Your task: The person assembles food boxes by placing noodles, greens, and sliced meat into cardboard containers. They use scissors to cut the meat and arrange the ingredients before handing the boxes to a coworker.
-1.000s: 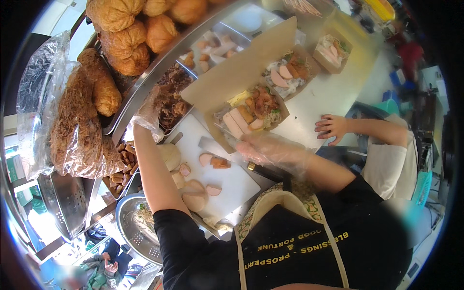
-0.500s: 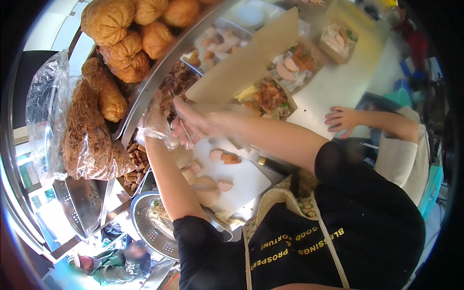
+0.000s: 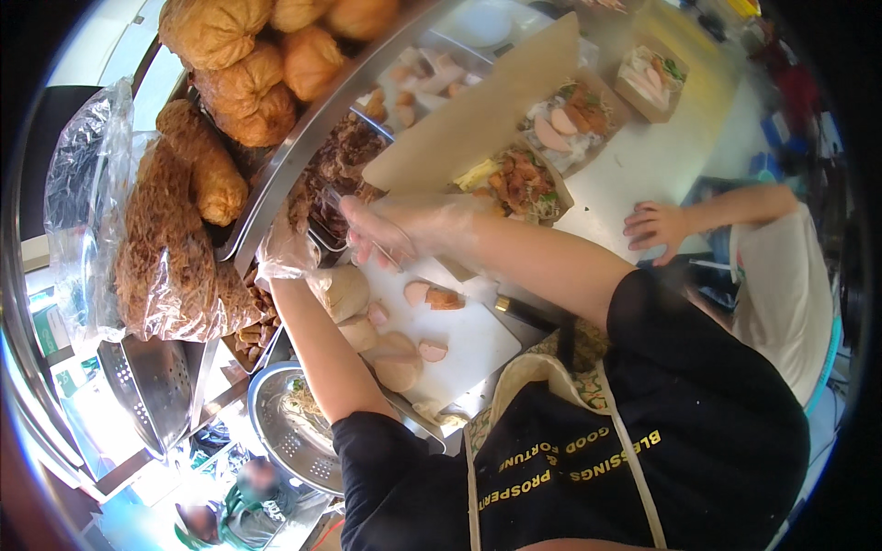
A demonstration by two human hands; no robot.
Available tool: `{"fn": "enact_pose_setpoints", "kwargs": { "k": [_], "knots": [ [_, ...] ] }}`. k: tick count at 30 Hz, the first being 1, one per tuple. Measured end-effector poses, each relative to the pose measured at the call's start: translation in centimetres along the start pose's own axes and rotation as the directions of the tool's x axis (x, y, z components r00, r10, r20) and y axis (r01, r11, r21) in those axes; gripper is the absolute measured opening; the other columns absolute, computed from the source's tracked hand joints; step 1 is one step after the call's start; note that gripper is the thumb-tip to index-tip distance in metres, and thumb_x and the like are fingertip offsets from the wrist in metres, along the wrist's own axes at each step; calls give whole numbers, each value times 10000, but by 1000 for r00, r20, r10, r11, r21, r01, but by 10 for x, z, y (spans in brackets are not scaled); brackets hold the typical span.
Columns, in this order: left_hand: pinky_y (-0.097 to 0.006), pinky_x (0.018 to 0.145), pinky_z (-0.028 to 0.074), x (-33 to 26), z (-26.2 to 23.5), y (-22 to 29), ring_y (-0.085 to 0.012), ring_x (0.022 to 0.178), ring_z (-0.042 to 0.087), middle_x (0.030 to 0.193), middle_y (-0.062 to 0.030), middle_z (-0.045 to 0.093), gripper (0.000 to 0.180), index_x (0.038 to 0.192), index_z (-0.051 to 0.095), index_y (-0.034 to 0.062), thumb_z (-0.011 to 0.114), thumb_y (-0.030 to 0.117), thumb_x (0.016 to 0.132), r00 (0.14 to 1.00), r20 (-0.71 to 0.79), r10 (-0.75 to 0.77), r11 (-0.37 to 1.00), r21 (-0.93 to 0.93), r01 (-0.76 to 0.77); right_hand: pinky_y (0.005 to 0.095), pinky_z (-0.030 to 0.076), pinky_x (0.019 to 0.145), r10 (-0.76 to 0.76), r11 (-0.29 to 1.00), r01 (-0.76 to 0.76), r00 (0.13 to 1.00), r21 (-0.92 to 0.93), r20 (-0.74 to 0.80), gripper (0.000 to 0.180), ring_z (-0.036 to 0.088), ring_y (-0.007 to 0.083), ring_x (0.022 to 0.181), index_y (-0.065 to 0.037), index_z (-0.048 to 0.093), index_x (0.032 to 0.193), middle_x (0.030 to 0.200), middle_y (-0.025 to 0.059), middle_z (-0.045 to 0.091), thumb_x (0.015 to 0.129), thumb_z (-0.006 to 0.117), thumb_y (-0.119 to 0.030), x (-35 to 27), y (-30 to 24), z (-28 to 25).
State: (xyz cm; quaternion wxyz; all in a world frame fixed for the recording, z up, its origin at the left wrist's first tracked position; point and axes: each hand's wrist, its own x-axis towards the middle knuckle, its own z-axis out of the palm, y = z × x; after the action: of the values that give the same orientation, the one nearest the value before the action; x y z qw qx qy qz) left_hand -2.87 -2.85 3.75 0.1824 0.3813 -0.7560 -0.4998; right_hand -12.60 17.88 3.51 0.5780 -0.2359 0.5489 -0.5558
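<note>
My left hand (image 3: 288, 246), in a clear plastic glove, reaches to the near end of a metal tray of dark shredded meat (image 3: 342, 163). Its fingertips blend into the meat, so their grip is hidden. Just right of it, my gloved right hand (image 3: 378, 231) hovers by the tray's edge, thumb and fingers apart, with nothing visible between them. Below the hands lies a white cutting board (image 3: 464, 344) with pale round slabs (image 3: 397, 361) and cut pieces (image 3: 435, 296). A brown paper box (image 3: 520, 188) holding noodles and browned meat stands beyond my right forearm, its lid raised.
Two more filled boxes (image 3: 562, 129) (image 3: 650, 81) stand farther right. Golden fried balls (image 3: 216, 32) and a plastic bag of brown shreds (image 3: 170, 266) lie left of a metal rim. A knife handle (image 3: 524, 313) and a colander (image 3: 276, 404) are nearby. Another person's hand (image 3: 654, 230) rests at right.
My right hand has drawn a little to the right, away from my left. My left hand stays at the tray. The other person's arm has shifted slightly.
</note>
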Motion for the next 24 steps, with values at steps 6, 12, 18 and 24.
{"fn": "enact_pose_setpoints", "kwargs": {
  "k": [6,12,18,24],
  "knots": [
    [-423,1170,350,-25,-43,-12,-308,1389,425,1531,-126,441,545,1483,435,57,574,205,978,953,255,166,764,578,-288,314,471,584,98,995,-95,991,-44,92,860,509,132,718,-102,689,1097,844,62,579,854,372,-864,-48,-4,-6],
    [-282,891,523,-33,-49,-50,-181,1132,584,1271,-104,609,381,1333,559,3,598,203,1011,895,0,446,885,149,-441,321,497,582,-83,952,152,964,-266,254,758,583,153,658,-44,614,891,781,69,625,925,392,-767,-115,-10,-51],
    [-324,832,496,-83,7,11,-215,986,610,1095,-122,624,459,1303,541,-22,684,200,928,671,301,677,734,-222,-641,387,559,824,-135,954,37,939,-298,-317,779,669,262,940,-24,597,1292,1110,147,686,994,329,-691,-223,-5,-145],
    [-274,602,507,-125,147,132,-175,794,619,952,-53,614,494,1173,568,23,817,195,782,699,712,-70,892,-270,363,463,490,934,-188,617,-665,394,-421,-900,643,655,406,1043,30,675,1116,1082,259,688,973,507,-573,-304,-4,-318]
  ]
}}
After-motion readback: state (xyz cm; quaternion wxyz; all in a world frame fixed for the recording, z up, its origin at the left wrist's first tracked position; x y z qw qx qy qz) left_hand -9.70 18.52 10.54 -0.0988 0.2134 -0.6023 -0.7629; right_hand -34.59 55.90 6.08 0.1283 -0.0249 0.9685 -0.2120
